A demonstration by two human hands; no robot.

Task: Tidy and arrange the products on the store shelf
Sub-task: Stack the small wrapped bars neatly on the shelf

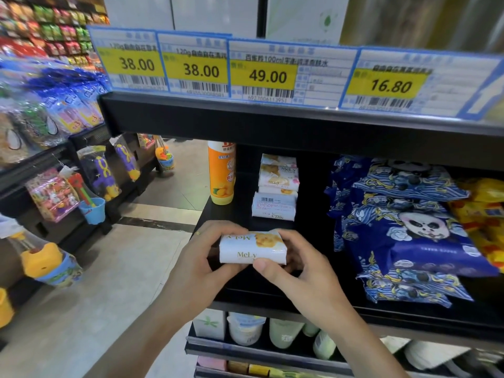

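Products on the black metal store shelf (pixel 245 290) look only partly sorted, by my reading. Left of it, across the aisle, hang toy packs, among them a small blue plastic bucket (pixel 92 211). At the shelf's far left edge stands a tall orange plastic bottle (pixel 221 173), upright. Just right of it sits a stack of white wrapped soap bars (pixel 276 186), roughly piled, the lowest showing its barcode side, so it seems unfinished. Near the shelf's front edge, the left hand (pixel 201 257) and the right hand (pixel 305 266) together grip one white wrapped soap bar printed MeLy (pixel 252 248), fingers curled round its ends, thumbs on the near face; it is held above the shelf, well apart from the stack, not yet placed. Farther right, blue foil snack bags with a panda print (pixel 409 227) lie slumped and overlapping, then yellow snack bags (pixel 485 219) at the right edge, both probably left to straighten. Below, a lower shelf holds pale tubs and bottles (pixel 245 328).
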